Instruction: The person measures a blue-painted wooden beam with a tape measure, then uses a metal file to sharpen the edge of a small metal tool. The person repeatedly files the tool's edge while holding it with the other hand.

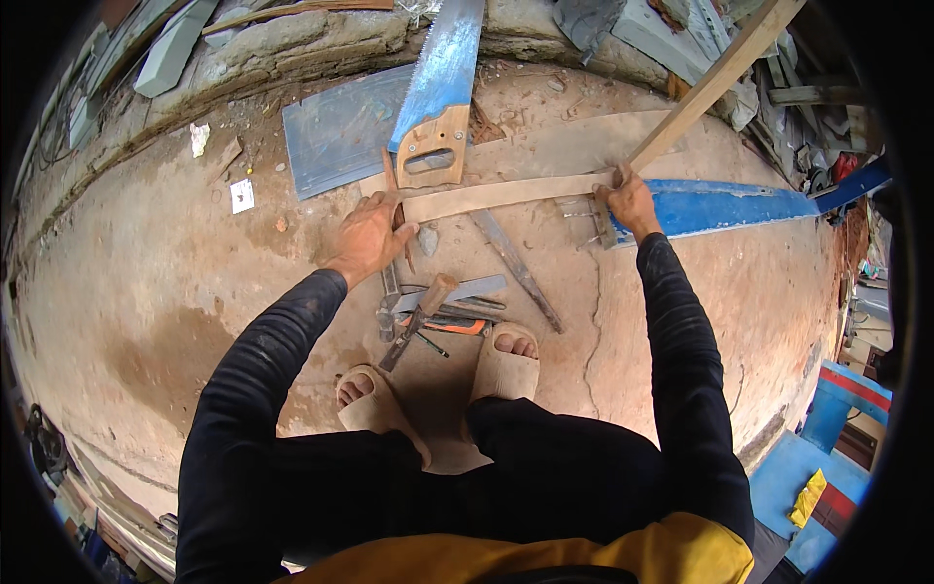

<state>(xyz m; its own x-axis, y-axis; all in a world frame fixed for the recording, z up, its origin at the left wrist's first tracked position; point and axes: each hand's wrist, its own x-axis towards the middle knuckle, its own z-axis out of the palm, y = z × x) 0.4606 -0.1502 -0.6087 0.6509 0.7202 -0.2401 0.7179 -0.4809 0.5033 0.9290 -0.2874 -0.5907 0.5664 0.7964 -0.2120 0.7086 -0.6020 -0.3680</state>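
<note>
A long, pale wooden strip spans the space between my hands, low over the floor. My left hand is closed round its left end, with the thumb on the near side. At the other end my right hand is closed on the strip. There the lower end of a wooden batten meets my fingers; whether I grip that too is hidden. Just past the strip lies a handsaw with a blue blade and wooden handle. A blue-painted board lies beside my right hand.
Before my sandalled feet lie a wooden-handled hammer, another hammer, an orange-edged tool and a long flat bar. A grey sheet lies under the saw. Scrap blocks line the back ledge. A blue stool stands right.
</note>
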